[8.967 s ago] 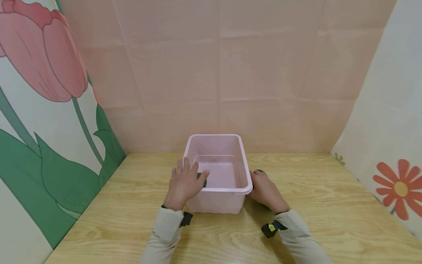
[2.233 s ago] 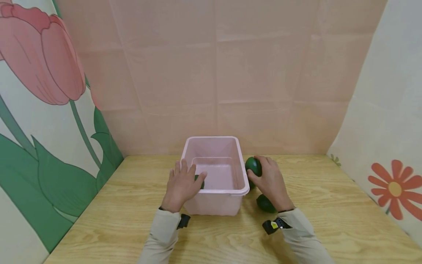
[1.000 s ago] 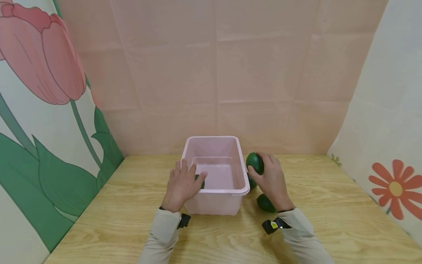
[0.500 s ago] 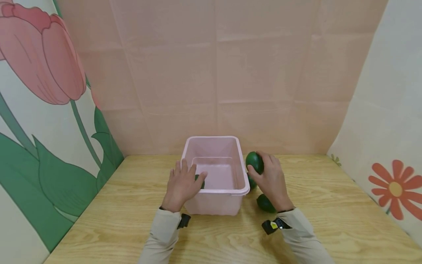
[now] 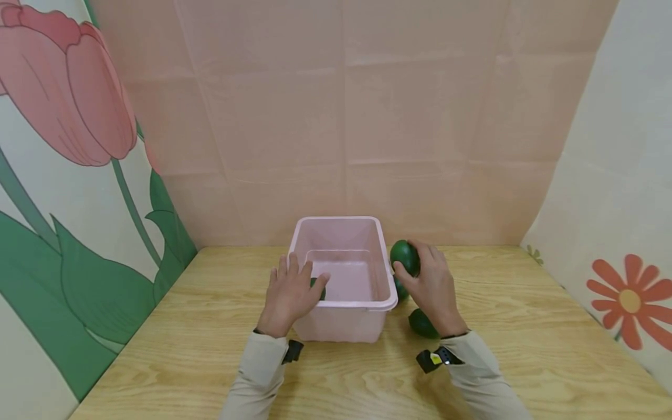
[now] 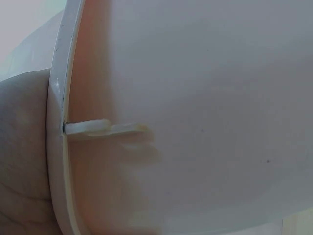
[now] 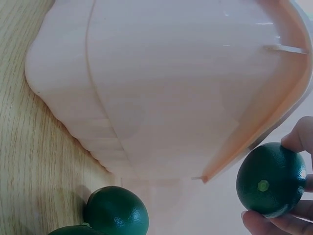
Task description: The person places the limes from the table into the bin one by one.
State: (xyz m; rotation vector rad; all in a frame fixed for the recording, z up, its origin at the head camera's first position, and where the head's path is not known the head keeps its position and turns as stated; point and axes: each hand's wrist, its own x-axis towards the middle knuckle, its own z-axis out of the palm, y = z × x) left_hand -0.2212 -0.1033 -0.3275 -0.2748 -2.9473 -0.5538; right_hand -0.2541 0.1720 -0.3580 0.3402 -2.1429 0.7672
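Note:
A pink plastic bin (image 5: 336, 324) stands on the table. My left hand (image 5: 291, 294) rests over its front left rim, fingers spread and fairly straight. Inside, beneath that thumb, part of a dark green avocado (image 5: 318, 289) shows; the rest is hidden. With thumb and fingers, my right hand (image 5: 433, 286) holds another avocado (image 5: 405, 258) just outside the right rim, raised off the table. Its pale stem spot shows in the right wrist view. Below this hand, an avocado (image 5: 401, 289) sits against the bin's right side, and one more avocado (image 5: 423, 324) lies nearer me.
The wooden table (image 5: 184, 326) extends around the bin. A pinkish backdrop (image 5: 341, 116) rises behind it. Side panels carry a painted tulip (image 5: 73, 87) at left and a red flower (image 5: 627, 300) at right.
From low beside the bin, my right hand has risen with an avocado, uncovering two on the table. Lately that avocado shifts slightly up and left. My left hand stays on the rim.

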